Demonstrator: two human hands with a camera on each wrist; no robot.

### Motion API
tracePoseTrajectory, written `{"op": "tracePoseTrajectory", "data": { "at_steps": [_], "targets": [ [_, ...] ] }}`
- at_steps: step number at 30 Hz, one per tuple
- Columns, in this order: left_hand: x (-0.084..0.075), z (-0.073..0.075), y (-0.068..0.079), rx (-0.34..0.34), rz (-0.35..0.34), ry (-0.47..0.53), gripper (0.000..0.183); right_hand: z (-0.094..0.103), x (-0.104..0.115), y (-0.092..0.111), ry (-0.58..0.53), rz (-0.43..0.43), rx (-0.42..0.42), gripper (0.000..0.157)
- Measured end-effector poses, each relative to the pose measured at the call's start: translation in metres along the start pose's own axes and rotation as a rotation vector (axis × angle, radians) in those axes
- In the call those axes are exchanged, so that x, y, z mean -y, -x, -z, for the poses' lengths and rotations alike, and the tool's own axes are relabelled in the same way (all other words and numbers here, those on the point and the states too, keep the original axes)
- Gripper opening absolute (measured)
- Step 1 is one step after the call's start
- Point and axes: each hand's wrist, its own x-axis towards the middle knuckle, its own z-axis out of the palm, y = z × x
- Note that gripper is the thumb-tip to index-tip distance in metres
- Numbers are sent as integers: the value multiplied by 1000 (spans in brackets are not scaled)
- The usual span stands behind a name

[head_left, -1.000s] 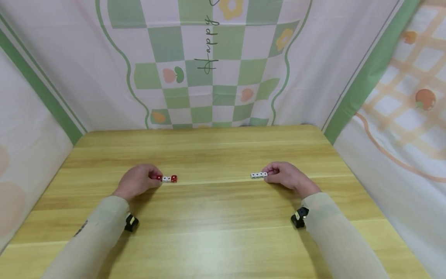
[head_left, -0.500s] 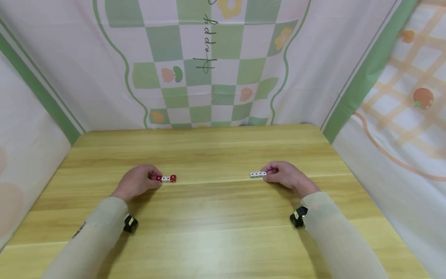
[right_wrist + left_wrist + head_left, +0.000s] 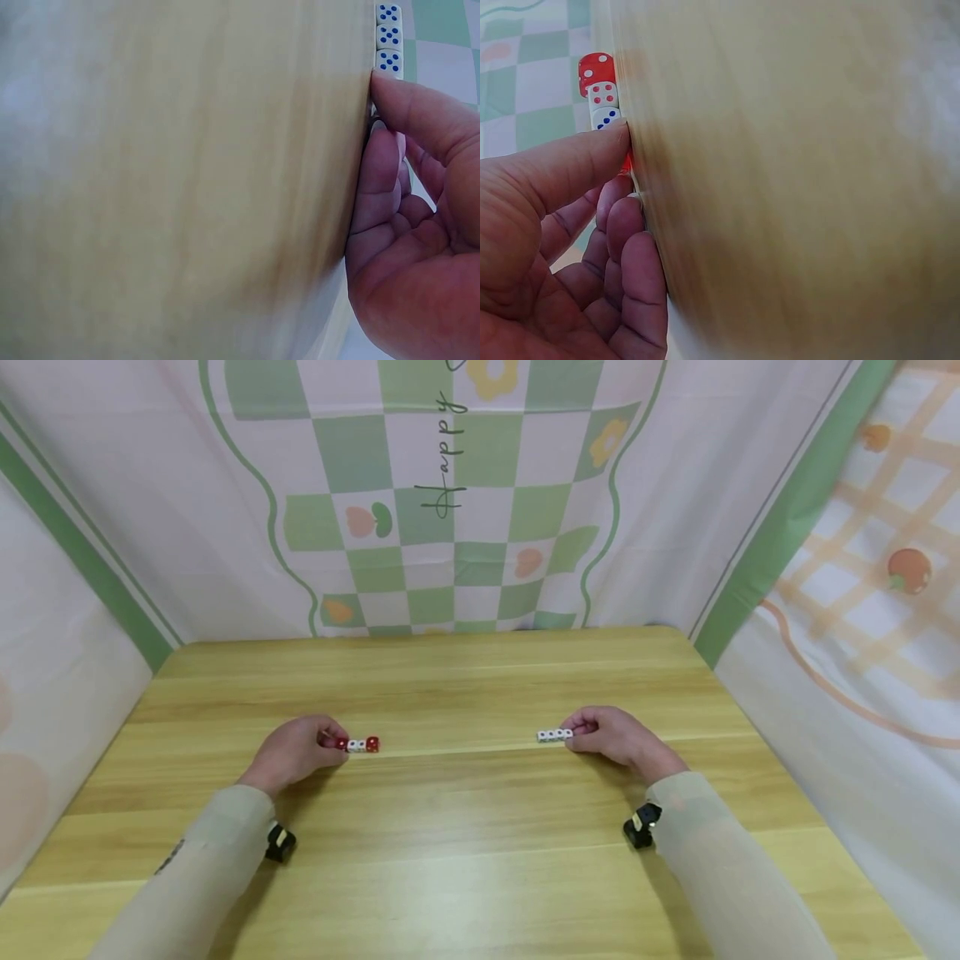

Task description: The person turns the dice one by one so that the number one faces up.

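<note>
On the left of the table in the head view, my left hand [image 3: 300, 747] pinches the red die [image 3: 342, 744] at the near-hand end of a short row. Two white dice [image 3: 357, 746] come after it, then a second red die [image 3: 372, 744] at the other end. The left wrist view shows red pips on one white die [image 3: 604, 94] and blue pips on the other [image 3: 607, 118]; the thumb covers most of the pinched die. Across the table, my right hand [image 3: 611, 737] pinches the outer end of a row of several white dice [image 3: 551, 736]; blue pips face the right wrist camera.
Both rows lie on a wood-grain table [image 3: 450, 827], with a wide gap between them. A checkered curtain [image 3: 480, 527] hangs behind the far edge, and printed cloths stand at both sides. A small black device [image 3: 281, 842] sits at the left wrist, another [image 3: 642, 825] at the right.
</note>
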Motion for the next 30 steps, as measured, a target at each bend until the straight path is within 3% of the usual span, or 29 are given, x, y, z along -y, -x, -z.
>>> {"op": "tracePoseTrajectory", "data": {
  "at_steps": [15, 23, 26, 30],
  "targets": [
    [4, -3, 0, -9, -12, 14, 24, -2, 2, -1, -7, 17, -1, 24],
    [4, -5, 0, -23, -18, 3, 41, 0, -4, 1, -32, 11, 5, 31],
    [3, -6, 6, -60, -30, -2, 48, 0, -6, 2, -55, -3, 6, 40],
    [0, -7, 19, -187, -84, -35, 52, -2, -8, 4, -52, -2, -22, 48]
  ]
}}
